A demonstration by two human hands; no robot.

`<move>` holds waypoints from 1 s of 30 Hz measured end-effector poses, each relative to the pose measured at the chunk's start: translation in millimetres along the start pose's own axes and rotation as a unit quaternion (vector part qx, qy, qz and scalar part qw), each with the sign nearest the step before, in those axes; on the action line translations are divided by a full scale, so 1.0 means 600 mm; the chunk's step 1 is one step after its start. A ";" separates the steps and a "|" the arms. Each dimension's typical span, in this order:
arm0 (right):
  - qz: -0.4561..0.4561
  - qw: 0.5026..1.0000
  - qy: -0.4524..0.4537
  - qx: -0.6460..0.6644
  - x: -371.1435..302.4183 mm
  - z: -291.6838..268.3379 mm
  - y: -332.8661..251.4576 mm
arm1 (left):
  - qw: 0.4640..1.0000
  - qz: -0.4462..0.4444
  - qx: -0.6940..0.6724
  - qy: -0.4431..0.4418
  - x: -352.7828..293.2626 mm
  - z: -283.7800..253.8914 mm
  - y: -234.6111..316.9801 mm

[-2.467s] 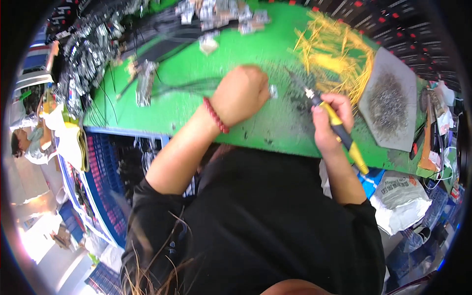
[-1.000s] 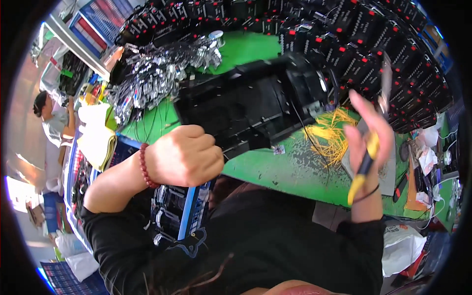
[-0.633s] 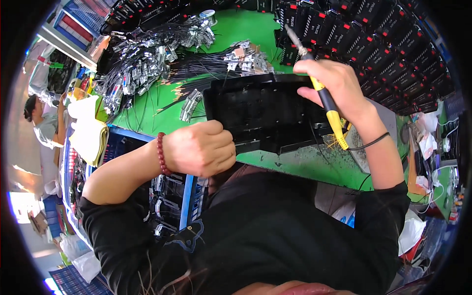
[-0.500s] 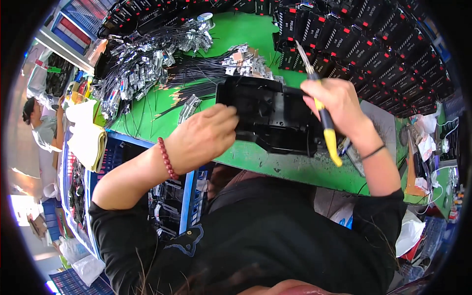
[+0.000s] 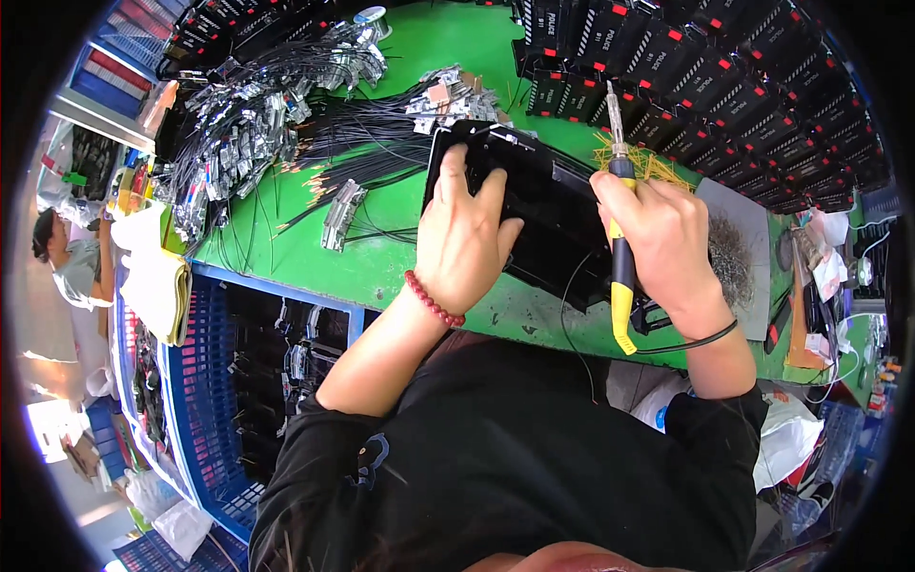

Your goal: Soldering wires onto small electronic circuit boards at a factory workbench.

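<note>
A black plastic housing [image 5: 545,212], open-topped, lies tilted on the green bench in front of me. My left hand [image 5: 465,227], a red bead bracelet at its wrist, reaches over the housing's left end. Its fingers are spread and their tips press down inside; what lies beneath them is hidden. In my right hand [image 5: 660,229] is a soldering iron [image 5: 622,276] with a yellow and black handle, its metal tip pointing up and away. That hand is closed round the handle beside the housing's right end. A thin dark wire [image 5: 565,315] hangs from the housing over the bench edge.
Bundles of black wires with silver parts [image 5: 238,143] cover the back left. Stacked black boxes [image 5: 686,86] with red spots wall the back right. Yellow strands [image 5: 658,167] and a grey mat [image 5: 739,229] lie at right. Another person [image 5: 76,267] is far left.
My left hand has gone from the housing's left edge to inside it, fingers now spread. The housing has turned clockwise. The soldering iron stands more upright in my right hand.
</note>
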State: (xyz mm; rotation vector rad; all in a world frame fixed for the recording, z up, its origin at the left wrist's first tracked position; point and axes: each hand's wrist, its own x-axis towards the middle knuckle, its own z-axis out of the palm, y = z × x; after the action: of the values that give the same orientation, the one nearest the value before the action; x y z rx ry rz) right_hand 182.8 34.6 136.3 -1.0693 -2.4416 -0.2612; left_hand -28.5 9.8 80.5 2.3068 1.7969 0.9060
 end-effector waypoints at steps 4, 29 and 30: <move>0.008 1.000 0.001 -0.007 -0.003 0.002 0.002 | 0.998 0.012 -0.027 0.060 0.010 0.014 -0.008; -0.100 0.973 0.196 0.068 0.002 0.152 0.103 | 0.978 0.045 -0.194 -0.064 -0.042 0.087 -0.030; -0.075 0.968 0.218 0.098 -0.022 0.153 0.096 | 0.980 0.057 -0.183 -0.057 -0.041 0.085 -0.033</move>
State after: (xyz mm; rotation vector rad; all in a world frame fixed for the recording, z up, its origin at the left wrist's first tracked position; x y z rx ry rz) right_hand 202.1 96.9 49.1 -0.6597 -2.0974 -0.2640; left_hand -23.5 8.4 20.8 2.1893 1.3340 1.0007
